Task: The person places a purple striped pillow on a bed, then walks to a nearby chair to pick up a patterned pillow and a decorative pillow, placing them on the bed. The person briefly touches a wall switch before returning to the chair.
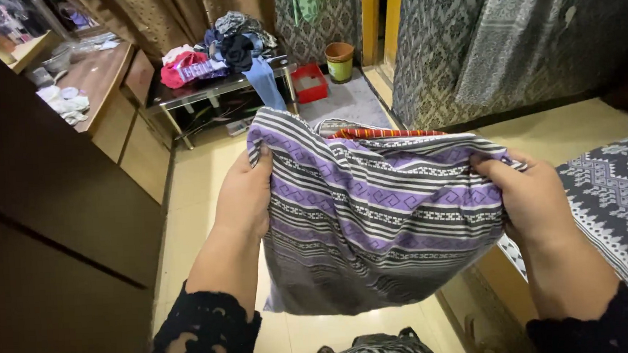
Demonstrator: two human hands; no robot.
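Above pale floor tiles (207, 182), left hand (243, 194) at nine o'clock and right hand (533, 197) at three are pinching a striped purple cloth (380, 216), stretching it taut between them.

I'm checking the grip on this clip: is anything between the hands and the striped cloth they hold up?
Nothing visible. The left hand and the right hand both pinch the top edge of the purple, grey and white striped cloth directly, one at each side. A red and orange strip shows just behind that edge.
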